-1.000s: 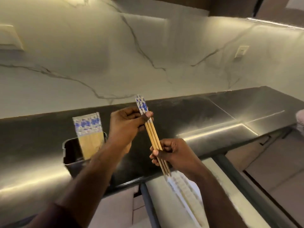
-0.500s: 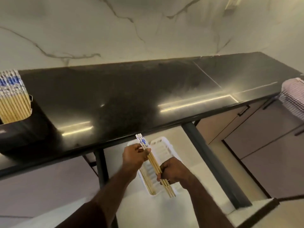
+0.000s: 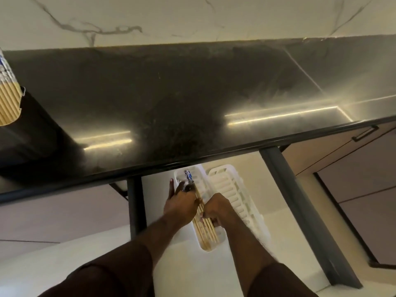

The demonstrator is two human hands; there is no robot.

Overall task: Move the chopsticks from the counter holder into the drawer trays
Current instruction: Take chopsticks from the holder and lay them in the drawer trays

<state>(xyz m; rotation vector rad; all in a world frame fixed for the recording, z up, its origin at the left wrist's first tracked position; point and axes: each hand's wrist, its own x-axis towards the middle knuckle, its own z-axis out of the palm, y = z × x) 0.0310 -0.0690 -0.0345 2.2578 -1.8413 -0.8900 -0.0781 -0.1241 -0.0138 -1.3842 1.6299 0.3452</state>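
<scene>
Several bamboo chopsticks (image 3: 206, 229) with blue-and-white patterned tops lie in the left white slotted tray (image 3: 200, 174) inside the open drawer. My left hand (image 3: 181, 203) rests over their upper part with the fingers spread. My right hand (image 3: 216, 207) pinches the bundle at its middle. Beside it sits a second white tray (image 3: 232, 189), which looks empty. At the far left of the black counter stands the dark holder (image 3: 25, 116) with more chopsticks (image 3: 7, 97) upright in it.
The black counter edge (image 3: 192, 161) overhangs the back of the drawer. Dark metal drawer rails (image 3: 300, 211) run on both sides. Closed cabinet fronts with a bar handle (image 3: 364, 133) lie to the right.
The view has dropped from the counter to the drawer. Both hands brought the bundle down into the left tray, and my left fingers have spread apart.
</scene>
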